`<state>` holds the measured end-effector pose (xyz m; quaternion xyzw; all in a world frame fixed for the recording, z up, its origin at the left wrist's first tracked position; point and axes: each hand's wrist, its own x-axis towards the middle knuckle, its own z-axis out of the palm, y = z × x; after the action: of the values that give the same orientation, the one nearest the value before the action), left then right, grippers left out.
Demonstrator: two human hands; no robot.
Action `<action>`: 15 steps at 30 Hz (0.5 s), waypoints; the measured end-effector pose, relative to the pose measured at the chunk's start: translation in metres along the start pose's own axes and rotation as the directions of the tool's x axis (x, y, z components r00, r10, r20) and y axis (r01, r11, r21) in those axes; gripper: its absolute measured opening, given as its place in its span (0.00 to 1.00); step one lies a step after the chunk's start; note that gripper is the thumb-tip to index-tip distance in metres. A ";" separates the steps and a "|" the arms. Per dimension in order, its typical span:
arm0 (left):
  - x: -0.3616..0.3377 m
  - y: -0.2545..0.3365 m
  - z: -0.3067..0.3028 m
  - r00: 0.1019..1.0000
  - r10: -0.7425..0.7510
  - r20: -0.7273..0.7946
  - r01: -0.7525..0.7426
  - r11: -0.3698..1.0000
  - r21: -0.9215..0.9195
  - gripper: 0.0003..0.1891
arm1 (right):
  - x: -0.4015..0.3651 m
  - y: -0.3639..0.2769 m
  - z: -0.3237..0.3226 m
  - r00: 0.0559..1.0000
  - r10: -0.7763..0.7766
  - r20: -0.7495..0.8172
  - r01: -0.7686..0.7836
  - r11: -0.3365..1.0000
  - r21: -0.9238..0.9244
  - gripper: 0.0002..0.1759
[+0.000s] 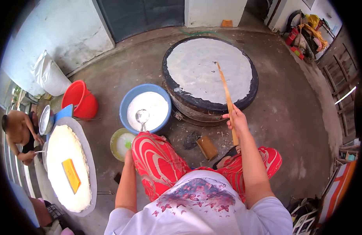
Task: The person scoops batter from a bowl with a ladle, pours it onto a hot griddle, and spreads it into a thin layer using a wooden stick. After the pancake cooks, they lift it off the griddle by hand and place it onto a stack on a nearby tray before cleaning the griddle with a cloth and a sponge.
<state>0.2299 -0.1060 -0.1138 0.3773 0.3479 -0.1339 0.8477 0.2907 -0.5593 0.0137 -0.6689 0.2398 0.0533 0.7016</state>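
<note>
Inside right hand (236,118), long wooden stick (225,84)

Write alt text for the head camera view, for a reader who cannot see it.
Seen from above, a seated person's right hand grips a long wooden stick that reaches over a round griddle coated white. A blue basin of white liquid with a ladle sits by the left knee.

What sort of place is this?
Probably an open yard used for cooking, not an indoor kitchen: bare concrete floor, a big round griddle coated white, a blue basin of white batter. The right hand holds a wooden stick over the griddle.
</note>
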 end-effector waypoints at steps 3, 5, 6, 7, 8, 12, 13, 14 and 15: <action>-0.012 -0.009 -0.015 0.985 0.119 -0.129 -0.113 0.992 0.049 0.14 | 0.022 -0.007 -0.002 0.999 0.051 -0.003 -0.051 0.999 0.016 0.23; -0.025 -0.010 -0.020 0.930 0.293 -0.220 -0.245 0.944 0.221 0.17 | 0.035 -0.010 -0.003 0.997 0.075 -0.008 -0.075 0.997 0.019 0.23; -0.036 -0.008 -0.013 0.930 0.293 -0.220 -0.245 0.944 0.220 0.17 | 0.041 -0.010 -0.003 0.995 0.093 -0.023 -0.093 0.996 0.001 0.23; -0.050 -0.008 -0.006 0.916 0.362 -0.172 -0.309 0.911 0.274 0.19 | 0.047 -0.009 -0.003 0.993 0.111 -0.037 -0.112 0.994 -0.018 0.23; -0.064 -0.008 0.004 0.896 0.428 -0.120 -0.372 0.870 0.323 0.21 | 0.055 -0.006 -0.005 0.993 0.110 -0.036 -0.110 0.994 -0.020 0.23; -0.104 -0.016 0.041 0.850 0.517 -0.102 -0.478 0.838 0.262 0.23 | 0.075 0.013 -0.014 0.955 -0.222 -0.195 0.051 0.773 -0.632 0.21; -0.110 -0.019 0.045 0.788 0.613 -0.058 -0.550 0.743 0.382 0.23 | 0.076 0.018 -0.017 0.874 -0.481 -0.074 0.136 0.387 -0.912 0.20; -0.117 -0.021 0.051 0.718 0.696 0.001 -0.606 0.625 0.491 0.23 | 0.073 0.013 -0.017 0.874 -0.481 -0.075 0.135 0.388 -0.912 0.20; -0.127 -0.021 0.062 0.719 0.695 0.002 -0.606 0.625 0.491 0.23 | 0.066 0.002 -0.017 0.882 -0.439 -0.174 0.008 0.381 -0.924 0.21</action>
<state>0.1584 -0.1699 -0.0082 0.6771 0.2234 0.1412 0.6868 0.3433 -0.5912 -0.0146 -0.9613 0.2125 -0.0588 0.1651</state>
